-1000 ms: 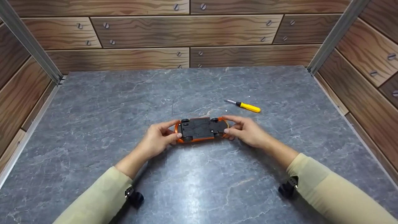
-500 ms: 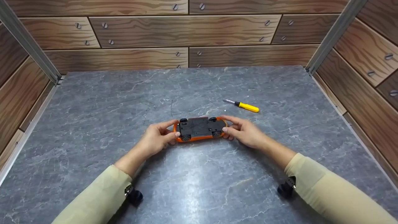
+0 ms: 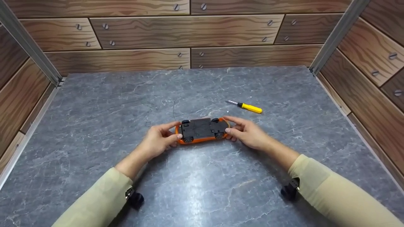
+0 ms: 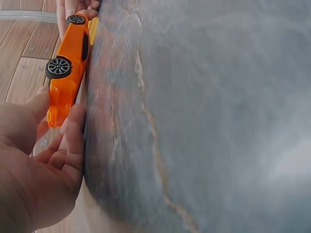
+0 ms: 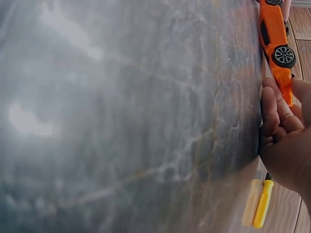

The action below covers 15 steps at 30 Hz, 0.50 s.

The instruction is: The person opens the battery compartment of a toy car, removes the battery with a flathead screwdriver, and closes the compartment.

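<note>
An orange toy car is held upside down between both hands, its black underside and wheels facing up. My left hand grips its left end between thumb and fingers; my right hand grips the right end the same way. In the left wrist view, the orange side of the toy car and two spoked wheels show, with the left hand at the near end. The right wrist view has the toy car at its upper right, its near end in the right hand.
A screwdriver with a yellow handle lies on the grey marbled table beyond the right hand. A tiny bright speck is near its tip. Wood-patterned panels and metal posts stand around the table.
Both hands tilt the toy car slightly, so more of its near orange side and wheels shows. The hands keep their grip, and the screwdriver stays on the table.
</note>
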Available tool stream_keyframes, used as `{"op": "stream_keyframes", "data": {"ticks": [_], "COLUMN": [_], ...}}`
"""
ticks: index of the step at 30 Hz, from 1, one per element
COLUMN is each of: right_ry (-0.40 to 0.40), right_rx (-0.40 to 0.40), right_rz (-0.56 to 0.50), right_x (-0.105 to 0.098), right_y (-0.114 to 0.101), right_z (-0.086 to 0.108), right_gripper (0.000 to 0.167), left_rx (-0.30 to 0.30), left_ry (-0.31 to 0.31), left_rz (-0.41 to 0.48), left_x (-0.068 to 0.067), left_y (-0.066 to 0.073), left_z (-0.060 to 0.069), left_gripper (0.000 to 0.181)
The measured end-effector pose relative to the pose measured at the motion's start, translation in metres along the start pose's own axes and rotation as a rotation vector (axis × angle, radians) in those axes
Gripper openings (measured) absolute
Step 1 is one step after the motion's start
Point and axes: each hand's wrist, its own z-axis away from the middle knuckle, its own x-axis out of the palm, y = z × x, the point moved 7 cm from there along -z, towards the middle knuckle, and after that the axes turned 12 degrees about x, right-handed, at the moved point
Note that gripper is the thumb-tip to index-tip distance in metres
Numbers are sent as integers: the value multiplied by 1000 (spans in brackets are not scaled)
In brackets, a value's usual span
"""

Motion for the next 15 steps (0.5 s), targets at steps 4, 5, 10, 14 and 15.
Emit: {"op": "stream_keyframes", "data": {"ticks": [4, 5, 10, 14, 15], "right_ry": [-6, -8, -6, 36, 61], "right_rx": [-5, -6, -4, -23, -32], "right_rz": [-8, -12, -74, -118, -115], "right_x": [0, 0, -2, -8, -10], "right_y": [0, -1, -1, -1, -2], "right_z": [0, 0, 2, 7, 9], "right_gripper": [58, 58, 57, 55, 53], "left_rx": [6, 9, 42, 115, 136], "left_ry": [-10, -8, 9, 35, 42], "left_rz": [-30, -39, -91, -169, -194], "left_x": [-3, -5, -10, -14, -15], "left_y": [0, 0, 5, 13, 16], "left_z": [2, 3, 6, 8, 9], "left_gripper": [59, 59, 58, 54, 53]}}
